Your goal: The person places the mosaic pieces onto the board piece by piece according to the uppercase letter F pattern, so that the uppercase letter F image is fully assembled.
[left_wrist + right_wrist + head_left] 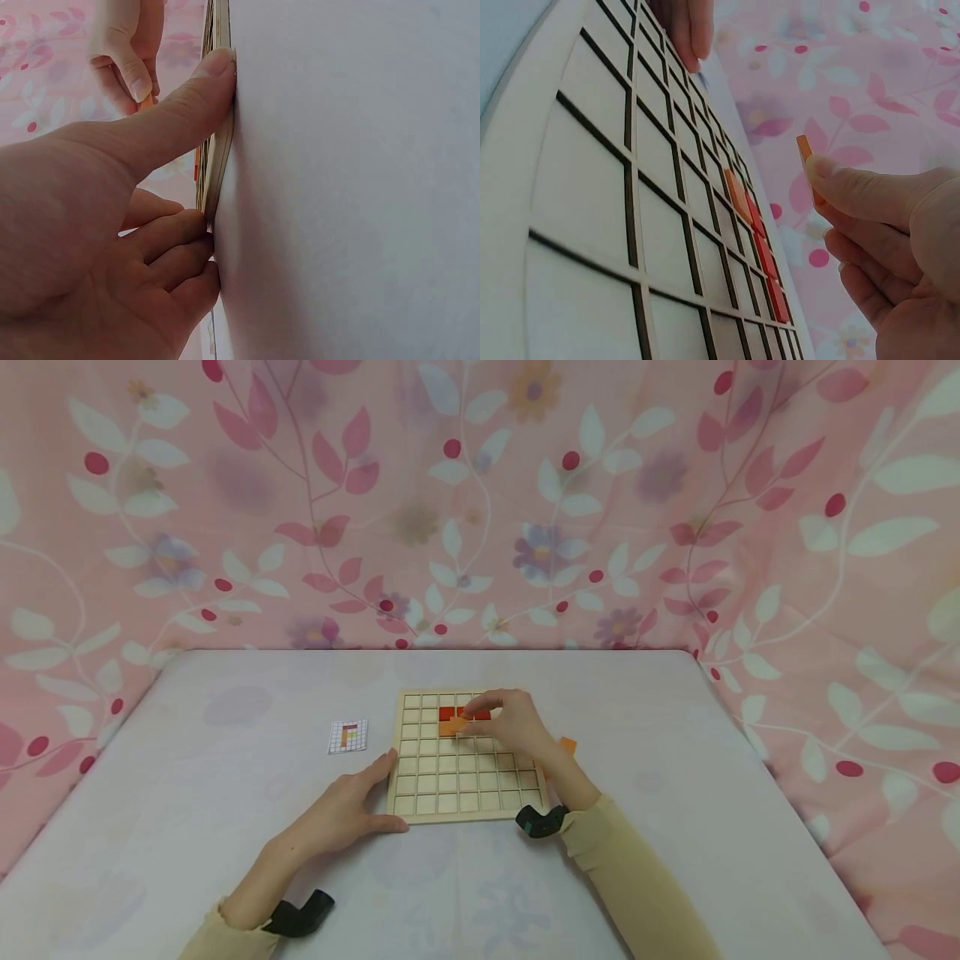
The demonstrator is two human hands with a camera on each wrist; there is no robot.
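A wooden grid board (437, 783) lies flat on the table. My right hand (517, 727) pinches a small orange tile (808, 161) between thumb and fingers, raised over the board's far part. Three red tiles (766, 255) sit in a row of cells near the far edge, partly covered by the hand in the head view. One orange tile (737, 196) sits in the board beside the red row. At the board's near left corner is my left hand (341, 810), its extended thumb against the near edge and its fingertips touching the left side.
A small printed card (348, 737) with a coloured grid pattern lies left of the board. More orange (567, 745) shows at the board's right, partly hidden by my right forearm. A pink floral cloth (480, 527) hangs behind the white-covered table (247, 735).
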